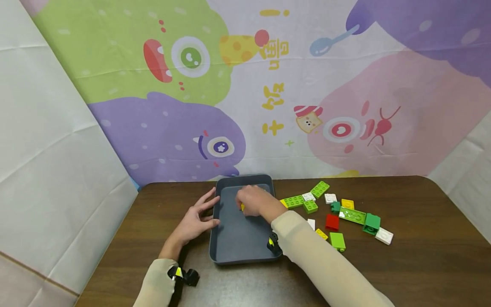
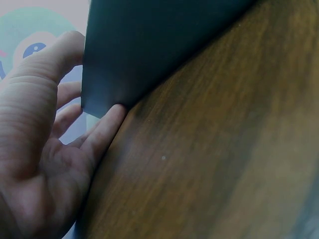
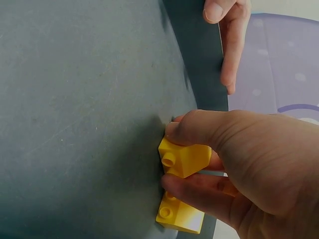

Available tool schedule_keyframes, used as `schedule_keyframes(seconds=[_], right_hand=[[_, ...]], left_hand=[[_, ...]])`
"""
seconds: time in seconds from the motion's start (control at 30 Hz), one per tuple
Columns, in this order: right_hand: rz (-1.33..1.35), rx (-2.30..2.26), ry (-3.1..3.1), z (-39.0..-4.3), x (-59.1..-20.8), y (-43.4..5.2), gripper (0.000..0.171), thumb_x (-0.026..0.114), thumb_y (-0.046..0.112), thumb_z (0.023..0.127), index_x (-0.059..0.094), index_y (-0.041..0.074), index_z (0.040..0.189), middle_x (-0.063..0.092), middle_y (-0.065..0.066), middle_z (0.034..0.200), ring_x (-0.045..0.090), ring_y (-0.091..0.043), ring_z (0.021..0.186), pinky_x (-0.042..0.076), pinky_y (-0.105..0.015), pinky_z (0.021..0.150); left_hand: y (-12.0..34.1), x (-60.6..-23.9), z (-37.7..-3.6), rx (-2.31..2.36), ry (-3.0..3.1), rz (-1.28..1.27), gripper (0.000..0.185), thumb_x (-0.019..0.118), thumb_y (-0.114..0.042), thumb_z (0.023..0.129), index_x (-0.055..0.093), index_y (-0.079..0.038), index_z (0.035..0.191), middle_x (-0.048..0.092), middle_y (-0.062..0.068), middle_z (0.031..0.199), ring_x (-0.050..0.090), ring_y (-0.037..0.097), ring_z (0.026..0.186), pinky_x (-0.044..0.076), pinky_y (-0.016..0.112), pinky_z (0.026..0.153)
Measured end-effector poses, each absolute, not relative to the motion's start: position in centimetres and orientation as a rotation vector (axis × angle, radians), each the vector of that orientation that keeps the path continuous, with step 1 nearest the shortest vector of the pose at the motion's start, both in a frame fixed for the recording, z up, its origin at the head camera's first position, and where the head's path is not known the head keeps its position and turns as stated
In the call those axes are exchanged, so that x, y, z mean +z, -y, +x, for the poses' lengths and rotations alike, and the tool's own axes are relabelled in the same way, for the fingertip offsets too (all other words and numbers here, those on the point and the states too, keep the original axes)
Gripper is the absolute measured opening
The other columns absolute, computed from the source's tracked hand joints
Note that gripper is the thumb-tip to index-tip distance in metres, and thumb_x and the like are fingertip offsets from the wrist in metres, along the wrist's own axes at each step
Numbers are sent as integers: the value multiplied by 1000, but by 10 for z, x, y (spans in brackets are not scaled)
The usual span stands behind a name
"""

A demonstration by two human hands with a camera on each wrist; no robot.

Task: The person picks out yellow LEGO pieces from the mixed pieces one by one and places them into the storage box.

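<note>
A: Right hand (image 1: 251, 204)?
B: Inside the grey tray (image 1: 238, 238), near its far end. Fingers curled, pinching yellow bricks (image 3: 183, 158). The right wrist view shows two of them between thumb and fingers, studs toward the tray floor, one brick (image 3: 180, 218) lower down and partly hidden by the fingers. Whether they touch the floor, cannot tell.

A: Left hand (image 1: 193, 221)?
B: Flat on the table (image 1: 422, 256), fingers straight and spread, holding nothing. It rests against the tray's left wall; the left wrist view shows a fingertip (image 2: 112, 117) touching the wall's lower edge.

A: Sleeves, gear?
B: Beige sleeves on both arms. A small black and yellow camera unit on each wrist.

A: Tray position?
B: Middle of the brown table, long side running away from the person, between the two arms.

A: What lies around it?
B: Loose bricks on the table to the right of the tray, well apart from the left hand. Nearest the tray: a green plate (image 1: 293, 201), a small green brick (image 1: 310, 207), a white piece (image 1: 308, 196). Further back, a green brick (image 1: 320, 189). Then a red brick (image 1: 332, 222), a long green plate (image 1: 352, 215), a dark green block (image 1: 371, 223), a white brick (image 1: 384, 236) at the far right. Toward the person: a yellow piece (image 1: 322, 233) and a light green block (image 1: 337, 241).

A: Behind?
B: A cloth backdrop (image 1: 268, 85) with cartoon blobs in green, purple, pink.
</note>
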State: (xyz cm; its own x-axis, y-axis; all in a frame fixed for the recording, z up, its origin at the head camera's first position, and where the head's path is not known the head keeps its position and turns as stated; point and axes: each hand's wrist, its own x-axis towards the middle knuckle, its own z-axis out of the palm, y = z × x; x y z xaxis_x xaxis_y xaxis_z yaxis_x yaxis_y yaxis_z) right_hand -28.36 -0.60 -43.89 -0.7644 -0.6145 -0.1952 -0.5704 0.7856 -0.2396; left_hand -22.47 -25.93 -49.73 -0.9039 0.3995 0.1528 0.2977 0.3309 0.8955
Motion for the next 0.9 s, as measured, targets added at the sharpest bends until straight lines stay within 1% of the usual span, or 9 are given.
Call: schedule_keyframes(seconds=[0.07,0.17,0.27,0.4,0.5,0.63,0.73,0.77,0.9], right_hand=[[-926,-247,-2722,-290,-449,6,8,87,14,98,85,19,104,80,-3,114,71,-23,103,68,-46,95],[-876,-246,-2710,-289,-447,8,12,87,15,99,85,18,110,81,-4,121,72,-25,109,67,-45,103],[-881,-250,-2712,-305,-469,7,14,90,20,98,85,22,111,80,-1,122,71,-23,110,67,-44,104],[-925,-260,-2726,-325,-500,6,16,93,24,95,84,28,107,78,2,116,67,-21,103,67,-43,99],[-892,-259,-2711,-303,-468,6,15,92,21,96,85,23,109,79,-2,118,68,-23,103,67,-44,100],[-901,-244,-2717,-282,-442,3,16,89,19,98,85,17,113,78,-5,120,67,-22,104,66,-42,101],[-915,-238,-2727,-280,-440,2,16,88,19,99,84,16,114,78,-5,119,67,-22,104,65,-40,101],[-898,-234,-2722,-273,-428,3,16,88,17,99,84,16,114,77,-6,119,66,-22,103,65,-41,100],[-914,-213,-2730,-285,-443,3,17,91,22,96,85,20,112,77,-4,117,66,-22,102,65,-44,94]], left_hand=[[260,-498,-225,1633,-2493,661,76,80,4,99,45,9,167,18,22,190,35,53,166,62,41,116],[260,-498,-225,1625,-2503,669,76,80,4,99,45,10,167,18,22,189,34,54,166,62,42,116],[260,-499,-225,1632,-2495,670,77,80,4,99,45,9,167,18,22,190,34,52,167,62,44,116],[260,-499,-225,1644,-2478,669,77,80,4,99,45,8,167,18,21,190,34,49,168,61,47,117],[260,-499,-226,1643,-2475,671,77,80,5,99,45,8,168,18,21,190,34,49,168,61,50,117],[261,-500,-226,1639,-2475,674,77,79,5,99,44,8,168,17,20,190,33,49,168,61,48,118],[261,-500,-226,1637,-2477,675,77,79,4,99,44,8,168,17,20,190,33,49,168,61,47,117],[261,-500,-226,1636,-2478,675,77,79,4,99,44,8,168,17,20,190,33,50,168,61,47,117],[260,-500,-226,1632,-2483,674,77,79,4,99,44,8,168,17,21,190,34,51,168,60,52,117]])
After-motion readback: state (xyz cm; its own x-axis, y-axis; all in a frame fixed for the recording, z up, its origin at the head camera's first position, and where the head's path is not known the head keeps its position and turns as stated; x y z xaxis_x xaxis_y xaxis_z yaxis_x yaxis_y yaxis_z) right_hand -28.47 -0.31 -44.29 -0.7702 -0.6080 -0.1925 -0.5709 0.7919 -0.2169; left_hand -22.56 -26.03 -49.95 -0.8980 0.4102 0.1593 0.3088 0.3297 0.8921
